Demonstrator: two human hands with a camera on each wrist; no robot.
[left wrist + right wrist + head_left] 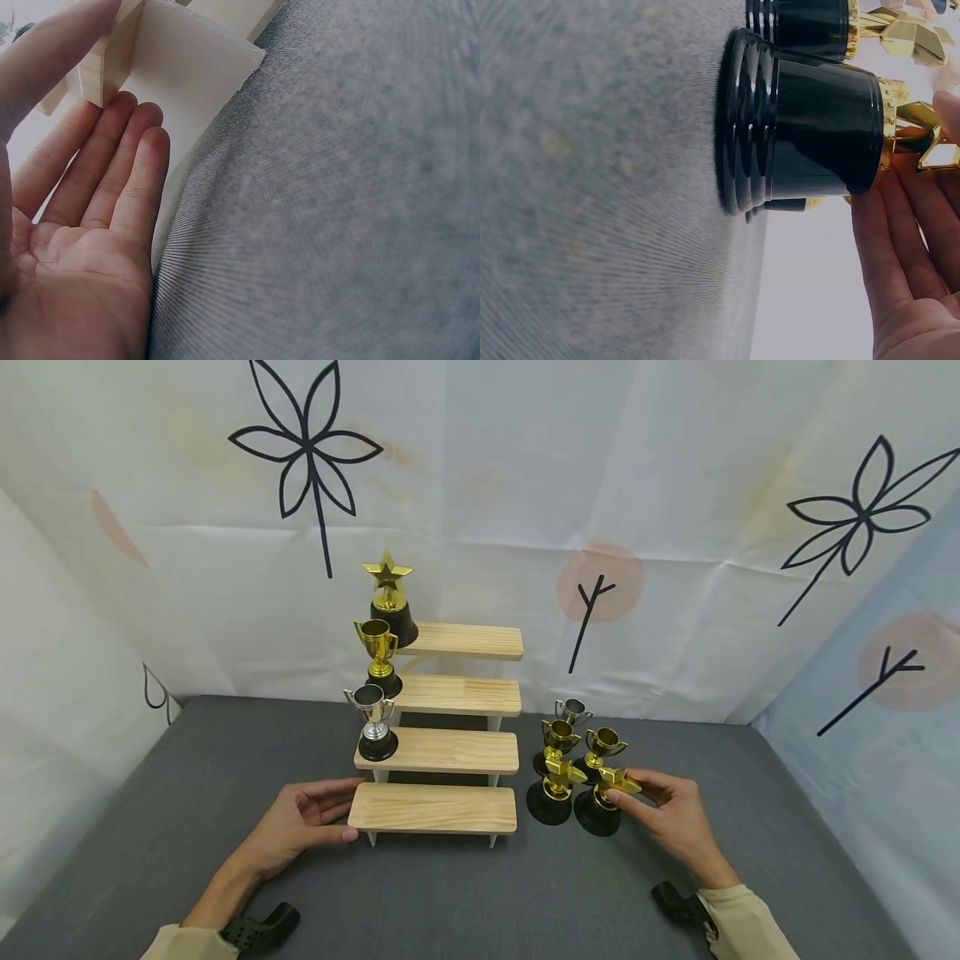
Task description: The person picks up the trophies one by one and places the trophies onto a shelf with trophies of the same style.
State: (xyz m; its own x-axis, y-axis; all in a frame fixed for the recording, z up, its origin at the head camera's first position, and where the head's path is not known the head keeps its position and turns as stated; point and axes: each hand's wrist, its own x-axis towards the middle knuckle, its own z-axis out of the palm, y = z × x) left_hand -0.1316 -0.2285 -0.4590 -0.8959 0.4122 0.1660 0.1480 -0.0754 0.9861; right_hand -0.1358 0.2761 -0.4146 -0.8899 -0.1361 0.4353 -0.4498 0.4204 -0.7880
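My left hand holds the left end of the lowest step of a wooden tiered display stand, thumb at the front corner and fingers at the back. In the left wrist view the board's end lies between thumb and fingers. My right hand grips a gold star trophy by its star, at the near right of a trophy group. Its black base stands upright on the table in the right wrist view. Beside it stands another star trophy.
Behind those stand two gold cups and a silver cup. On the stand's left side, a star trophy tops a gold cup and a silver cup, one per step. White patterned cloth surrounds the grey table.
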